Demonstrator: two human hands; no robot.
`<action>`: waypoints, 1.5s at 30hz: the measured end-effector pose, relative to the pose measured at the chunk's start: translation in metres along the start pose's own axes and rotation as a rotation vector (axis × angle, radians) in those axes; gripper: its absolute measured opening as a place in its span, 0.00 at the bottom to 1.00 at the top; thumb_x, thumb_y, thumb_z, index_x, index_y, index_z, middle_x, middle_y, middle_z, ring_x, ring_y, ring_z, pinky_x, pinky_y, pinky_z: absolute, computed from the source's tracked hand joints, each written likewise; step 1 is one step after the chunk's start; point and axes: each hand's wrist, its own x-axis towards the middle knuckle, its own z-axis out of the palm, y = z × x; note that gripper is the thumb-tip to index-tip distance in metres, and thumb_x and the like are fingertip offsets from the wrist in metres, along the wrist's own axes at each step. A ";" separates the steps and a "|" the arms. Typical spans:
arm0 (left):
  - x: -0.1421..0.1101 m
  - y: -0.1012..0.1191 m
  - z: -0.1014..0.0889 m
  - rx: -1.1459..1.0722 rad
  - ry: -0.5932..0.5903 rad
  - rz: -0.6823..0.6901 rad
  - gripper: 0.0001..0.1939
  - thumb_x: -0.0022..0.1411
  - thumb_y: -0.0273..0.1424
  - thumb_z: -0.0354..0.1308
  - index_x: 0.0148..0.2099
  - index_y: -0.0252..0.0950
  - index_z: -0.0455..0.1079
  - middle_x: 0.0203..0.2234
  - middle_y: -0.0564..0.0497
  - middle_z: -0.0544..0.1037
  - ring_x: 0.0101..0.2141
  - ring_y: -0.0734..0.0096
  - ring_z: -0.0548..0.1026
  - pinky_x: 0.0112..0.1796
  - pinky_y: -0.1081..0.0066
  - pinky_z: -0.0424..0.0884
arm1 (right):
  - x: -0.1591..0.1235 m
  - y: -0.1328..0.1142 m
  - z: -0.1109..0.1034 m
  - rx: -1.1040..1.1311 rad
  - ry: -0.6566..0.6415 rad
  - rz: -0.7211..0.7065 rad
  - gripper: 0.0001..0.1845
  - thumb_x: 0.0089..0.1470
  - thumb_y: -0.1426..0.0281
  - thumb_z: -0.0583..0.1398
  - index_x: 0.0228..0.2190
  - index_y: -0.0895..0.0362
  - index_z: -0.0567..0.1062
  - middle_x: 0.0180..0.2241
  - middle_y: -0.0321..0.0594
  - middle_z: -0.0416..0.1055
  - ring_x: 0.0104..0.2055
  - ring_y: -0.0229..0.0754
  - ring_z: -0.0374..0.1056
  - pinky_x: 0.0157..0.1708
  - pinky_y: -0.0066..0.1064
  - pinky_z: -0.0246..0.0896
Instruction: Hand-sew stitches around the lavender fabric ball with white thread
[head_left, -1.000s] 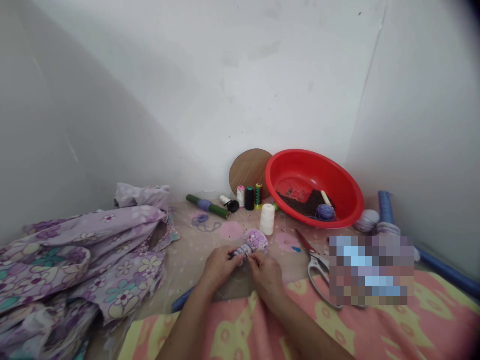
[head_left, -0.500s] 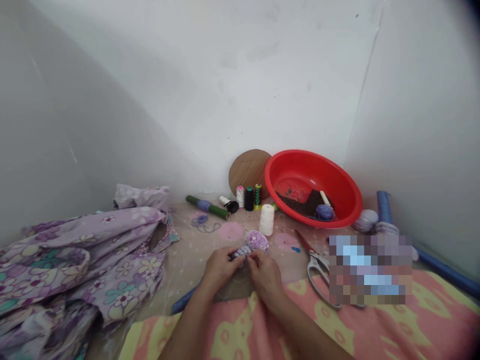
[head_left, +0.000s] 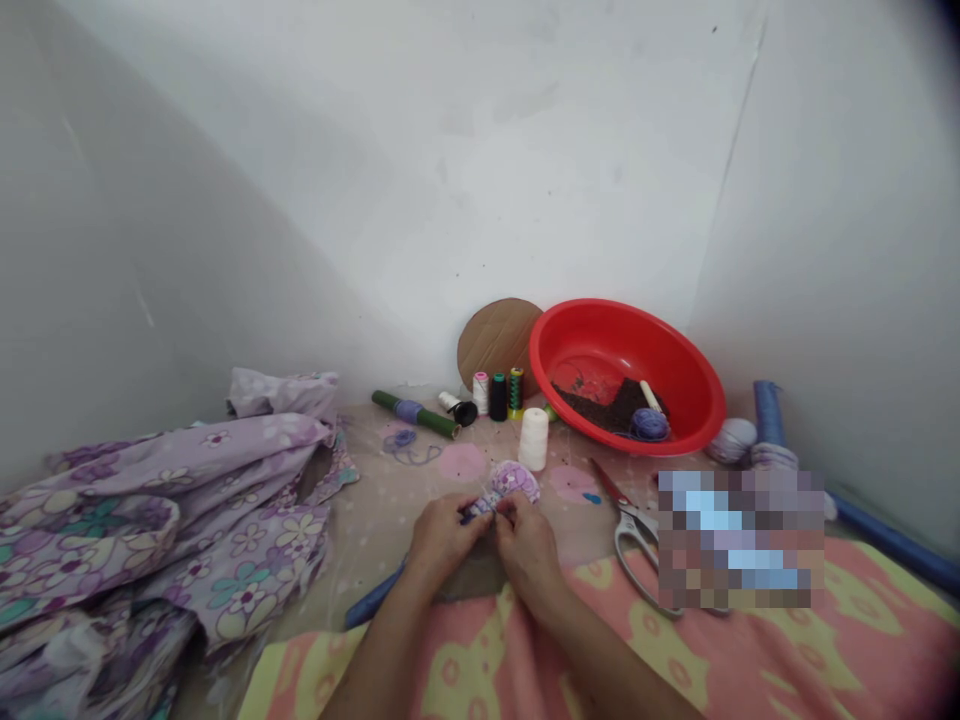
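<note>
A small stuffed bundle of purple and white flowered cloth [head_left: 514,481] has a rounded head and a narrow neck with bluish wrapping. My left hand [head_left: 444,540] grips the neck from the left, thumb and fingers closed on it. On the other side, my right hand [head_left: 529,545] pinches with thumb and forefinger right at the neck; what lies between those fingertips is too small to make out. A white thread cone [head_left: 533,440] stands just beyond the bundle. Under my left forearm lies a blue rod [head_left: 373,600].
Large scissors [head_left: 631,530] lie open-bladed at right, beside a blurred-out patch. A red basin [head_left: 630,330] holding a purple yarn ball [head_left: 649,425] leans at the back near thread spools [head_left: 498,398]. Flowered fabric [head_left: 247,540] heaps at left; a pink-yellow cloth [head_left: 465,670] lies in front.
My right hand has shifted slightly, its fingers now higher and closer against the bundle's neck. The bundle has turned a little; my left hand keeps its hold.
</note>
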 end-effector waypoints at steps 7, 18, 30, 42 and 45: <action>-0.003 0.002 0.003 0.106 0.090 -0.021 0.19 0.50 0.43 0.50 0.43 0.43 0.68 0.38 0.53 0.74 0.37 0.70 0.69 0.34 0.77 0.60 | -0.004 -0.003 -0.020 -0.319 0.109 -0.191 0.11 0.47 0.74 0.50 0.31 0.56 0.70 0.24 0.39 0.68 0.26 0.39 0.62 0.24 0.28 0.48; -0.009 0.014 0.002 0.135 0.119 -0.089 0.18 0.48 0.42 0.52 0.42 0.44 0.67 0.38 0.56 0.73 0.38 0.71 0.70 0.35 0.77 0.60 | 0.004 -0.011 -0.027 -0.426 0.253 -0.463 0.06 0.47 0.72 0.54 0.27 0.55 0.72 0.40 0.44 0.63 0.46 0.47 0.51 0.47 0.41 0.41; -0.009 0.016 0.005 0.153 0.100 -0.112 0.18 0.47 0.40 0.54 0.41 0.43 0.67 0.37 0.54 0.73 0.37 0.72 0.69 0.33 0.76 0.58 | 0.018 -0.011 -0.018 -0.092 0.284 -0.481 0.06 0.46 0.74 0.53 0.23 0.57 0.69 0.37 0.42 0.64 0.43 0.44 0.55 0.47 0.42 0.45; -0.006 0.008 0.004 0.086 0.078 -0.053 0.19 0.47 0.42 0.53 0.42 0.41 0.67 0.37 0.52 0.73 0.37 0.70 0.69 0.32 0.77 0.59 | 0.022 -0.017 -0.048 1.029 0.174 -0.110 0.08 0.50 0.63 0.52 0.28 0.54 0.61 0.17 0.28 0.62 0.16 0.32 0.58 0.17 0.24 0.54; -0.006 0.006 0.005 0.087 0.077 -0.053 0.19 0.48 0.42 0.53 0.42 0.41 0.67 0.37 0.52 0.73 0.36 0.70 0.69 0.31 0.77 0.59 | 0.024 -0.015 -0.054 0.984 0.352 -0.191 0.06 0.50 0.66 0.53 0.29 0.56 0.63 0.19 0.29 0.62 0.21 0.32 0.60 0.24 0.25 0.57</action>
